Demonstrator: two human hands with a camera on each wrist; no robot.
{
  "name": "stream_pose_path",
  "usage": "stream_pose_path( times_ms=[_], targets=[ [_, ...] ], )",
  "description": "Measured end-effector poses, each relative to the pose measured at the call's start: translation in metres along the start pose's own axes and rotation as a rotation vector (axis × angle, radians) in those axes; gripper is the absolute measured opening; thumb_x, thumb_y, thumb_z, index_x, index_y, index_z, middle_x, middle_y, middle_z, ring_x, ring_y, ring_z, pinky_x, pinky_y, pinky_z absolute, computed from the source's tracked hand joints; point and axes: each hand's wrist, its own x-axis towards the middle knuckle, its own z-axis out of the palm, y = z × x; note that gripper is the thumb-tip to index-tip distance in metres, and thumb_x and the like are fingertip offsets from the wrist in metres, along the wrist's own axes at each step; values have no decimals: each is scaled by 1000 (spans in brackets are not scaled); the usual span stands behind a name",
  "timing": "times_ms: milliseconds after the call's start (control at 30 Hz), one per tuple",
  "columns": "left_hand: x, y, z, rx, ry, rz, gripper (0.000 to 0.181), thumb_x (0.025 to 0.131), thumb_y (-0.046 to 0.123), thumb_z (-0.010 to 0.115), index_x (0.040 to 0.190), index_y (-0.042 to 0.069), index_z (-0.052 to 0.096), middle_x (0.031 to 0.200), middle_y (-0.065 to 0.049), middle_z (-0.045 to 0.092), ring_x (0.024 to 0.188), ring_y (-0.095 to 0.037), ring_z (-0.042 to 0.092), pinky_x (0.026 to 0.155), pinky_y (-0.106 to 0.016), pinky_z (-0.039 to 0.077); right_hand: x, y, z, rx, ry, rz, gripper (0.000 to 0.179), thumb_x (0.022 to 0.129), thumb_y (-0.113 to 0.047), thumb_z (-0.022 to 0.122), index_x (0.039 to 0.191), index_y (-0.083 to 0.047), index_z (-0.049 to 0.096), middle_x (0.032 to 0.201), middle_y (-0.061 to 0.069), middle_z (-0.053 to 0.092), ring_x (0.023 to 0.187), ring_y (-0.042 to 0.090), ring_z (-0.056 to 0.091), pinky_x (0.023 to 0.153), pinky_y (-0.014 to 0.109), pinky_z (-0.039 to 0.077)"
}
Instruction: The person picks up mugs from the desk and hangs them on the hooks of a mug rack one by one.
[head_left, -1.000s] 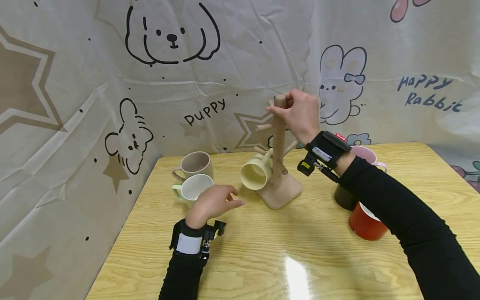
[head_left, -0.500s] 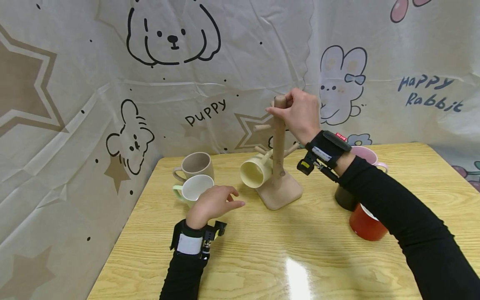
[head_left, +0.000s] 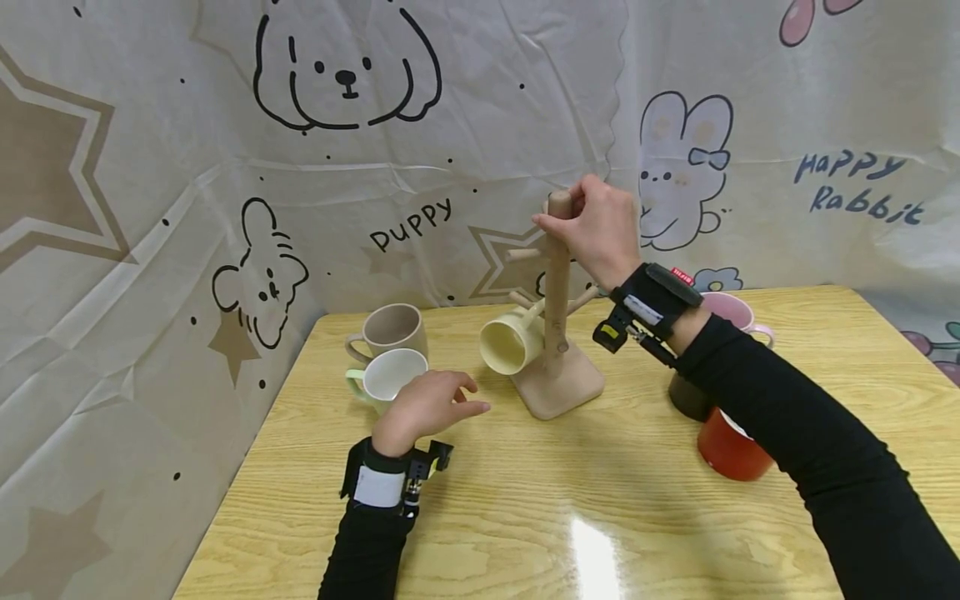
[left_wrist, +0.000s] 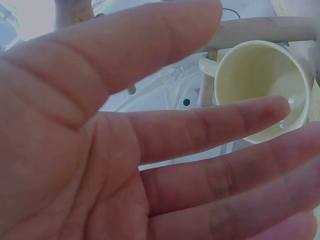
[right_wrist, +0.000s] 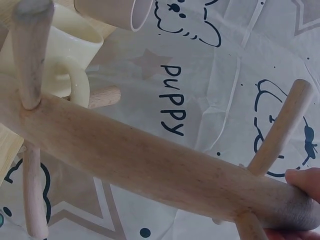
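My right hand [head_left: 606, 229] pinches the top of a wooden mug tree [head_left: 557, 287] between thumb and fingers. A pale yellow mug [head_left: 512, 343] hangs from a lower peg on the tree's left side, its mouth toward me. In the right wrist view, the mug's handle [right_wrist: 80, 82] loops round that peg. My left hand [head_left: 427, 407] holds nothing; its fingers are relaxed and spread, palm toward the tree in the left wrist view. It partly covers a white mug [head_left: 392, 373] with a light green handle.
Behind the white mug stands a grey-brown mug [head_left: 393, 327]. On the right, a pink mug [head_left: 729, 308], a dark mug [head_left: 688, 396] and a red mug [head_left: 731, 450] are partly hidden by my right arm. A printed cloth [head_left: 480, 108] hangs behind the wooden table [head_left: 480, 517].
The mug tree has turned slightly in my right hand's grip, its front lower peg shifting a little left. The left hand has stayed in place.
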Motion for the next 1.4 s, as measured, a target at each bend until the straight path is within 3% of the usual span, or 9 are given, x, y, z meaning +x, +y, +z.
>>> stream_pose_path(
  times_ms=[167, 300, 400, 567, 767, 933, 1100, 1267, 1400],
  targets=[
    [0, 0, 1, -1, -8, 2, 38, 86, 38, 61, 109, 8, 64, 96, -5, 68, 85, -18, 63, 70, -31, 50, 0, -1, -3, -6, -54, -7, 38, 78, -31, 73, 95, 2, 61, 90, 17, 65, 79, 26, 60, 68, 34, 48],
    [0, 0, 3, -1, -14, 3, 38, 87, 38, 61, 109, 8, 64, 96, -6, 68, 85, -18, 63, 70, -31, 50, -2, -4, -11, 27, -43, -15, 48, 80, -38, 69, 111, -2, 62, 108, 15, 66, 100, 26, 62, 86, 36, 48],
    [0, 0, 3, 1, -12, 7, 37, 86, 38, 61, 109, 8, 64, 95, -5, 68, 84, -18, 63, 70, -31, 50, -8, -7, -21, 105, 70, -40, 49, 82, -37, 67, 117, -3, 61, 118, 13, 63, 112, 25, 58, 97, 36, 43],
    [0, 0, 3, 2, -7, 10, 37, 86, 38, 61, 109, 9, 64, 95, -5, 68, 84, -18, 63, 70, -31, 50, -26, -9, -40, 258, 305, -111, 38, 82, -24, 68, 112, 0, 64, 113, 13, 65, 111, 21, 59, 97, 31, 44],
    [-2, 0, 2, 7, -9, 6, 39, 86, 38, 62, 110, 8, 64, 95, -5, 68, 84, -18, 63, 70, -32, 50, -62, 3, -51, 296, 421, -159, 28, 81, -14, 67, 106, 1, 67, 106, 16, 68, 105, 25, 62, 95, 31, 45],
    [-3, 2, 2, -5, -16, -8, 38, 86, 38, 61, 110, 8, 64, 96, -6, 68, 85, -19, 63, 71, -32, 50, -97, 25, -42, 276, 401, -112, 26, 82, -9, 66, 105, 2, 67, 104, 18, 68, 103, 28, 62, 93, 28, 45],
    [-4, 2, 2, -11, -15, -3, 37, 87, 37, 61, 109, 8, 64, 96, -6, 68, 85, -19, 63, 71, -32, 50, -125, 52, -26, 261, 322, 68, 25, 83, -10, 66, 105, 1, 67, 104, 19, 67, 105, 28, 60, 93, 37, 44],
    [-2, 3, 2, 11, -9, 10, 37, 87, 37, 61, 109, 8, 64, 94, -6, 68, 83, -18, 63, 69, -31, 50, -136, 74, -14, 220, 212, 155, 27, 83, -13, 67, 106, 2, 66, 106, 20, 67, 107, 30, 59, 95, 48, 43],
    [-1, 4, 1, 21, -11, 24, 37, 87, 37, 61, 108, 7, 64, 93, -6, 68, 83, -18, 63, 70, -31, 50, -137, 84, -11, 187, 116, 181, 27, 85, -15, 66, 106, 1, 66, 107, 19, 66, 108, 32, 58, 93, 48, 44]
  ],
)
